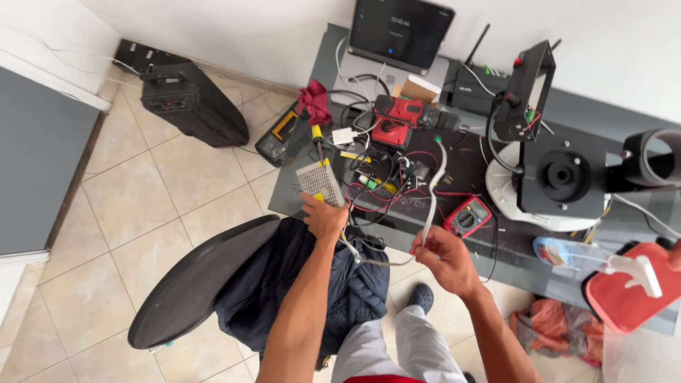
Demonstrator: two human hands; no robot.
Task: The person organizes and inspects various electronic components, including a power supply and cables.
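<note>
The left hand (325,216) is gripping the near end of a perforated metal power supply box (319,182), a grey rectangular case with a fine mesh skin, whose long axis is running toward 12 o'clock from the hand, over the near edge of the dark counter (298,206). The right hand (443,257) is closing around a stiff grey-white cable (433,191), which is rising toward 12 o'clock and also looping low toward 9 o'clock, to the left hand. A red multimeter (467,216) is lying just at 1 o'clock from the right hand.
</note>
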